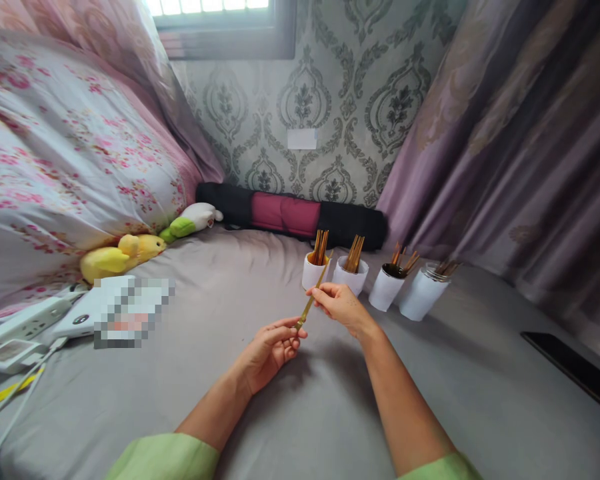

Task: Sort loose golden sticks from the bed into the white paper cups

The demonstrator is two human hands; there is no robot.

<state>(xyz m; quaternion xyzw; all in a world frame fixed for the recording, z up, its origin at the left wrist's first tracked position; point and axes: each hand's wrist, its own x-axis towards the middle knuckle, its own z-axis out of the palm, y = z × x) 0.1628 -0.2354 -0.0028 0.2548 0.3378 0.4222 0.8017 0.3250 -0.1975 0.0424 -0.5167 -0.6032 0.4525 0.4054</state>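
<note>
A thin yellow-brown stick (pixel 307 308) slants up and away between my hands, above the grey sheet. My left hand (pixel 275 347) pinches its lower end between thumb and fingertips, the other fingers loosely curled. Higher up the shaft, my right hand (pixel 341 305) grips the same stick with thumb and fingers. Just beyond the right hand stands a white-wrapped cup (pixel 314 275) with a yellow inside and brown sticks in it. Beside it is a wider white cup (pixel 349 275) holding lighter brown sticks. The stick's upper tip overlaps the first cup from this angle.
Farther right are a white-wrapped dark cup (pixel 386 292) and a white-wrapped jar (pixel 424 297), both with sticks. A black-and-maroon rolled bag (pixel 285 212) lies by the wall. Left are plush toys (pixel 110 260), a power strip (pixel 27 323) and cables. A black flat object (pixel 573 370) lies right.
</note>
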